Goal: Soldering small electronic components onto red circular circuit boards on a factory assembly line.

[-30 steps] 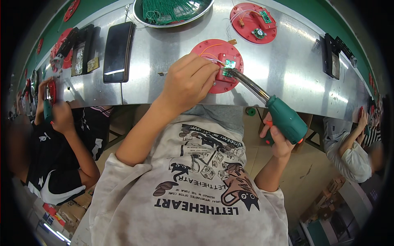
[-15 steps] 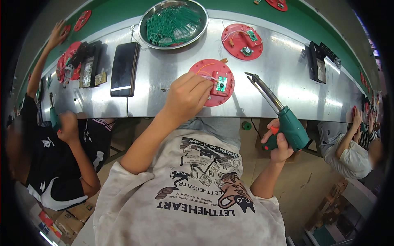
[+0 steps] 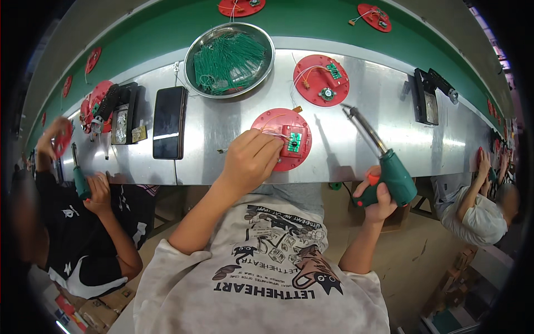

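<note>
A round red plastic disc (image 3: 286, 161) lies on the metal bench in front of me, bearing a small green circuit board (image 3: 295, 142) with a dark part in its middle. Thin white and orange wires run over the disc to the board. My left hand (image 3: 253, 156) is closed in a pinch on these wires, at the left side of the board; its fingertips are partly hidden. In my right hand (image 3: 380, 195) is a green soldering gun (image 3: 397, 178) with a red trigger. Its long metal tip points up and left, raised apart from the disc.
Behind the disc stands a steel bowl (image 3: 268, 67) of green wires. A second wired red disc (image 3: 317, 92) lies to its right, a black phone (image 3: 169, 122) to its left. Black tool stands (image 3: 427, 106) sit at both sides. More discs (image 3: 374, 18) rest on the green belt. Co-workers sit either side.
The view has tilted, so the bench appears lower. My left hand stays at the wires, and the soldering gun is still held off the disc. The left co-worker has brought a red disc down from the belt.
</note>
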The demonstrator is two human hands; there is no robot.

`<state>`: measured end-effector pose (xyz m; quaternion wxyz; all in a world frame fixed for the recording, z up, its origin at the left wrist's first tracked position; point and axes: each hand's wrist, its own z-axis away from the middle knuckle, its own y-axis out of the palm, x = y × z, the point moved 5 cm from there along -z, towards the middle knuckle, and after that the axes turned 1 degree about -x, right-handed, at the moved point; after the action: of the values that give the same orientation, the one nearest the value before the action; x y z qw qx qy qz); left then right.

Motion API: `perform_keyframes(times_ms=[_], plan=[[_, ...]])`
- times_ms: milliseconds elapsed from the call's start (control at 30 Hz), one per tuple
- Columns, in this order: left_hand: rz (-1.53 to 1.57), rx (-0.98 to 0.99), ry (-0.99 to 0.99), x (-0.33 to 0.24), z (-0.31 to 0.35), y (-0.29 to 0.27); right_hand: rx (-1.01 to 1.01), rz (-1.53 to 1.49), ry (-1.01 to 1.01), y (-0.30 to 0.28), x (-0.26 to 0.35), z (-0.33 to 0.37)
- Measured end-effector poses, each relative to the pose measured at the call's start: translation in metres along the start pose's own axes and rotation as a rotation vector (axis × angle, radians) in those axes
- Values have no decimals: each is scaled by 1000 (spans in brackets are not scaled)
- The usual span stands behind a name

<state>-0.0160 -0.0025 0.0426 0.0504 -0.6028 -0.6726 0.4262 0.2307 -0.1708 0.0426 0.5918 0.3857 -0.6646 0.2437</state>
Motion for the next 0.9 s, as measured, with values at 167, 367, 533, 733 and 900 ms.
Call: perform_keyframes(times_ms=[167,367,533,733,900], plan=[[-9,23,-13,1,1,2,-79,-98,-44,5,-7,-33],[-14,8,-9,1,0,2,-79,-235,50,-5,-37,-57],[-13,-4,-9,0,-2,2,-96,-254,45,-10,-41,-56],[-78,-5,-23,-6,0,-4,-140,-202,62,-6,-39,-51],[-177,90,-36,-23,-39,-22,-254,-199,72,-9,-41,-47]])
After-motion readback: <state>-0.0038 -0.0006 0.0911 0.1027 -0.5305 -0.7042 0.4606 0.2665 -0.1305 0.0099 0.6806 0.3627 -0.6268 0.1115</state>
